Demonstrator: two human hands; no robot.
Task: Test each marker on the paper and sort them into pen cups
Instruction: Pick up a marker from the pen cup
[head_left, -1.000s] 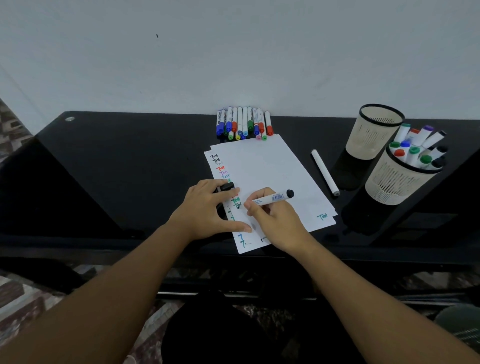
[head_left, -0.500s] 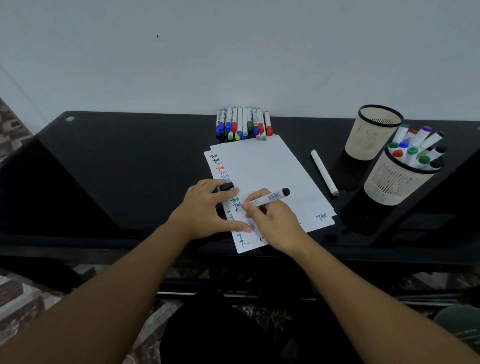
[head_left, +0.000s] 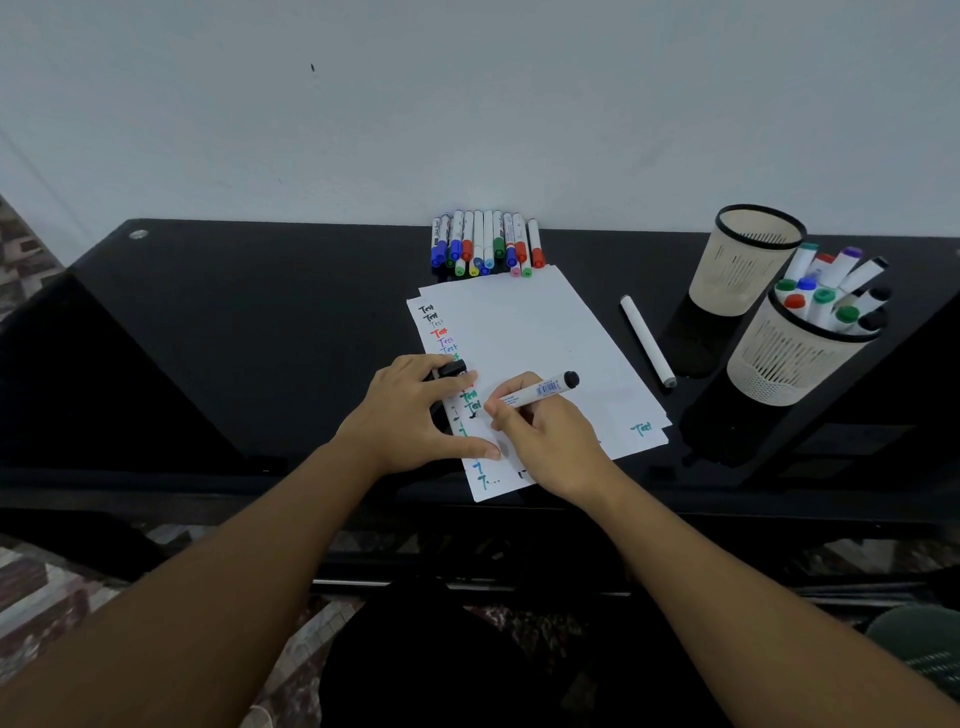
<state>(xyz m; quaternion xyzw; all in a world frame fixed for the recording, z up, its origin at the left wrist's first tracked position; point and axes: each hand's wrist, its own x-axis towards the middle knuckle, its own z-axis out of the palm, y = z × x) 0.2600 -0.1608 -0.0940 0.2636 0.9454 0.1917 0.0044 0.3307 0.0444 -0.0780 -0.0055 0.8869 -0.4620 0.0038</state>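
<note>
Pinching the black marker (head_left: 535, 391) at centre frame, the right hand (head_left: 545, 434) has its tip down-left on the paper (head_left: 540, 332), its long axis rising up-right toward the pen cups (head_left: 795, 358), while the left hand (head_left: 410, 415) grips the cap (head_left: 451, 370) just left.
</note>
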